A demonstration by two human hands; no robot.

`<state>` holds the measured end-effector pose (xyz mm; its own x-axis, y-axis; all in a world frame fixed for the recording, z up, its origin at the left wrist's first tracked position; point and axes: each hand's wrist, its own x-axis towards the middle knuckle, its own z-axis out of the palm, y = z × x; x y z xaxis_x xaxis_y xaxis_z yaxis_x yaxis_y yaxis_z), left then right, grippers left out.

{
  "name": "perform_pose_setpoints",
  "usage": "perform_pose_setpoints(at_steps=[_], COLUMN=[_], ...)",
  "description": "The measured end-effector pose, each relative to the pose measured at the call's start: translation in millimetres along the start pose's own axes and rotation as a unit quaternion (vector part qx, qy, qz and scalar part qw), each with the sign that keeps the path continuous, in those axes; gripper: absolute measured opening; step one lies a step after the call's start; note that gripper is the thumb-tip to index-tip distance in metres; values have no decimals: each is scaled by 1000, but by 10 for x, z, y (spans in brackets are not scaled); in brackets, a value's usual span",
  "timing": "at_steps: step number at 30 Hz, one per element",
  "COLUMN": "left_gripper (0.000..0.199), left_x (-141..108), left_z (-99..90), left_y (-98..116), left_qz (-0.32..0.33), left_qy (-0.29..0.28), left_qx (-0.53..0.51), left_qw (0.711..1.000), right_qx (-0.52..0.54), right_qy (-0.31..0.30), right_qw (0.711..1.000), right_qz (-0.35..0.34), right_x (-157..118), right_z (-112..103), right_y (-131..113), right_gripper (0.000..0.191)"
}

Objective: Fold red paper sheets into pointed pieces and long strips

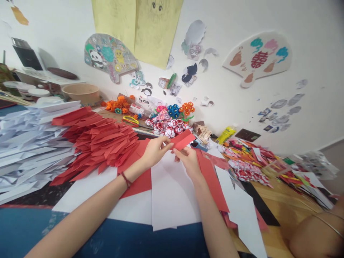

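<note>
The left hand [158, 150] is pinching the lower left end of a small red paper piece [184, 139] between thumb and forefinger, and the right hand [188, 158] is gripping its lower edge just beside. The red paper piece is slanting up to the right, over the top end of the white paper sheets [174, 190], which are lying below both hands. Left of the white paper sheets, larger red paper [138, 179] is showing beneath the left forearm; right of them, a red paper strip [213, 182] is running past the right forearm, with cut white paper [239, 206] beyond it. Behind the white paper sheets, red-and-white paper flowers [170, 128] are sitting in a cluster, with pink, blue and orange flowers [174, 111] just behind. Farther left of the sheets, a heap of folded red strips [99, 141] is lying against a heap of folded white strips [34, 147]. Well to their right, a second group of red-and-white flowers [248, 172] is resting near colourful paper scraps [258, 152] on the wooden worktop [285, 204]. Another person's arm [319, 233] is showing at the lower right.
</note>
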<state>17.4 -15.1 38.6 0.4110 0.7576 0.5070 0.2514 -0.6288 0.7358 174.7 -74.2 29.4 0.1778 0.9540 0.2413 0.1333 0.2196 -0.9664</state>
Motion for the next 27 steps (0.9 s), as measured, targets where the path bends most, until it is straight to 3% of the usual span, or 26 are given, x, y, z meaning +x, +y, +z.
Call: perform_pose_setpoints(at_steps=[19,27], left_gripper=[24,21], left_x=[-20,3], left_z=[-9,-44], left_y=[62,65], left_qz=[15,-10], left_qy=[-23,5], left_qx=[-34,-74], left_qw=[999,997], right_qx=[-11,-15], right_qy=[2,14], right_qw=[1000,999], right_qz=[-25,-26], right_x=[-6,-22], right_z=[-3,-5], right_y=[3,-14], right_gripper=[28,26])
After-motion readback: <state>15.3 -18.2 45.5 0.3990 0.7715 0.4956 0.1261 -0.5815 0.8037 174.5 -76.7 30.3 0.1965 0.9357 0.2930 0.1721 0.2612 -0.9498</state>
